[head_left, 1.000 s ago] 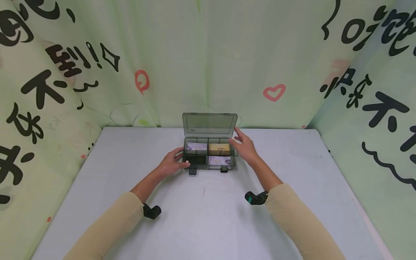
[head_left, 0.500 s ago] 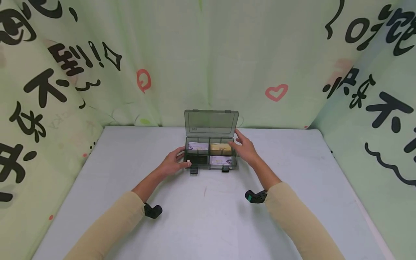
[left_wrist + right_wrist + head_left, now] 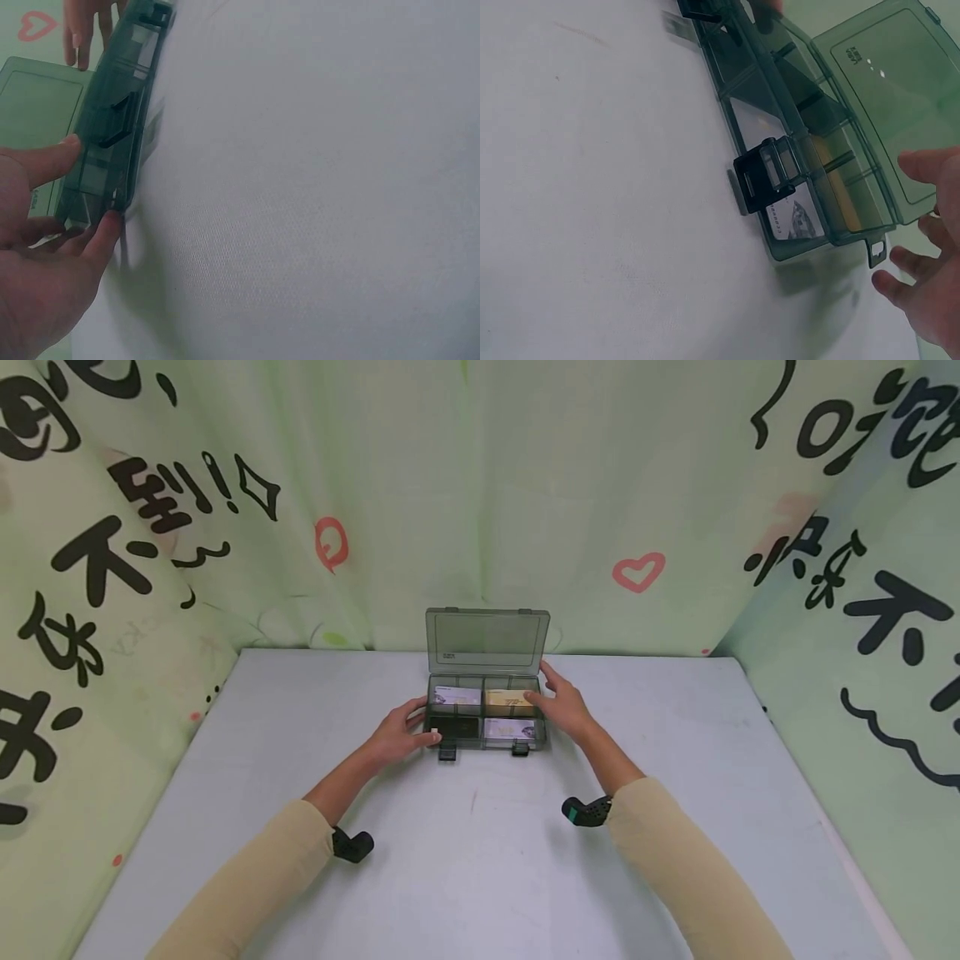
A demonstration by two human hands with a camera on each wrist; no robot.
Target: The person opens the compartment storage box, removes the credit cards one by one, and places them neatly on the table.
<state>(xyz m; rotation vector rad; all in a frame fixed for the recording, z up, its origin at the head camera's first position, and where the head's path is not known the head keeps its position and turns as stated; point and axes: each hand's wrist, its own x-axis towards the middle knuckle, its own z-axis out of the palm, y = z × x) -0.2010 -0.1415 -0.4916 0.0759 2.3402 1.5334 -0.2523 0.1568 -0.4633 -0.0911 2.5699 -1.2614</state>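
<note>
A translucent dark green plastic storage box (image 3: 482, 745) sits on the table with its lid (image 3: 487, 639) raised at the back. Its compartments hold light purple packs (image 3: 510, 729), a yellow pack (image 3: 510, 698) and a dark item (image 3: 455, 727). My left hand (image 3: 396, 735) grips the box's left end, thumb at the front corner and fingers along the side, as the left wrist view (image 3: 52, 255) confirms. My right hand (image 3: 566, 703) is at the right end with fingers spread, thumb over the rim and forefinger beside the lid. Whether it touches the box is hard to tell.
Two dark latches, the left latch (image 3: 447, 752) and right latch (image 3: 520, 749), jut from the box's front. A white table (image 3: 465, 860) lies under it. A pale green curtain (image 3: 480, 510) with black writing hangs behind and on both sides.
The lid shows slightly taller than before, its top edge higher. My right hand has shifted a little left. My left hand keeps its place on the box.
</note>
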